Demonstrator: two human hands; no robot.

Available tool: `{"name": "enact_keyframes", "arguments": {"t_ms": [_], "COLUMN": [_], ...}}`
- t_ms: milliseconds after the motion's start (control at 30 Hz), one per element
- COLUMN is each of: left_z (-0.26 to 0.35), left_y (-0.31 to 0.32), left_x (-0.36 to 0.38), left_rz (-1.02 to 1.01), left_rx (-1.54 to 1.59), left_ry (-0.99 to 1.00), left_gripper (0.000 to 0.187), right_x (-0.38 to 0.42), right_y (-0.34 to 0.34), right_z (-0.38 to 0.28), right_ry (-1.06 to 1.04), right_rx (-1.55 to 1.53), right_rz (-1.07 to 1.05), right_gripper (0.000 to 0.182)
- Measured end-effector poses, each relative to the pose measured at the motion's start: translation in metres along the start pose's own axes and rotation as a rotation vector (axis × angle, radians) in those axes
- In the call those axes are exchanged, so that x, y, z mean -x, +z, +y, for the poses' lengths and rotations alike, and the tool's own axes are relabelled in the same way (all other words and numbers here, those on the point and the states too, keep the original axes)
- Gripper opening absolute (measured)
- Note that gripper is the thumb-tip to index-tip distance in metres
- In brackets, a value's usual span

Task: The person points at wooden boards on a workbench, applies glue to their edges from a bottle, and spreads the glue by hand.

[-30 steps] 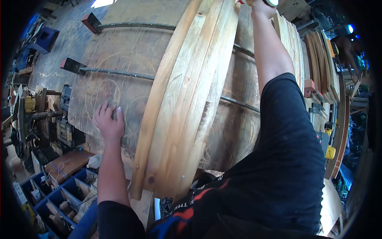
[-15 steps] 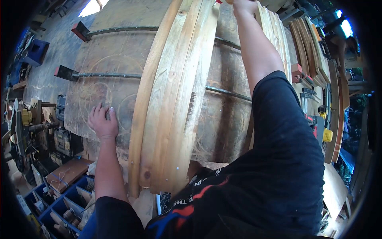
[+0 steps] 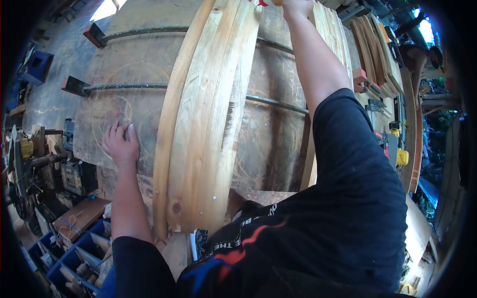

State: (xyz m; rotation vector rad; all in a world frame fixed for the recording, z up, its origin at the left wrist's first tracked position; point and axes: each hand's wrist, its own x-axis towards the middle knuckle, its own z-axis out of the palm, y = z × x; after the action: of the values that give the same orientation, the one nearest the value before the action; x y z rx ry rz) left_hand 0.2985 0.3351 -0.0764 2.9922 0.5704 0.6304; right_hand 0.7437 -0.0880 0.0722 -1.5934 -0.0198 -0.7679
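Note:
Long wooden boards lie side by side across clamp bars on the worktable. My left hand rests on the tabletop left of the boards, its fingers apart and holding nothing. At the top edge of the view, my right hand grips a bottle with a red tip, over the far end of the boards. The frame's edge cuts off part of that hand and bottle. A rounded wooden strip runs along the left side of the boards.
More boards lie right of my right arm, with stacked planks beyond. A blue divided crate holds wood pieces at lower left, near a brown box. Another person bends at the far right.
The bottle shows more at the top edge, and my right hand has shifted slightly left. The whole scene has slid a little left and up. My left hand stays on the tabletop.

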Motion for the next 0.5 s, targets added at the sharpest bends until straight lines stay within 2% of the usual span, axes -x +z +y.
{"name": "enact_keyframes", "arguments": {"t_ms": [500], "left_z": [-0.002], "left_y": [0.001], "left_x": [0.002], "left_rz": [-0.026], "left_rx": [0.016], "left_ry": [-0.034], "left_gripper": [0.031], "right_x": [0.053], "right_y": [-0.033], "right_z": [-0.044], "right_ry": [-0.035], "right_rx": [-0.025], "right_rz": [-0.09], "right_gripper": [0.03]}}
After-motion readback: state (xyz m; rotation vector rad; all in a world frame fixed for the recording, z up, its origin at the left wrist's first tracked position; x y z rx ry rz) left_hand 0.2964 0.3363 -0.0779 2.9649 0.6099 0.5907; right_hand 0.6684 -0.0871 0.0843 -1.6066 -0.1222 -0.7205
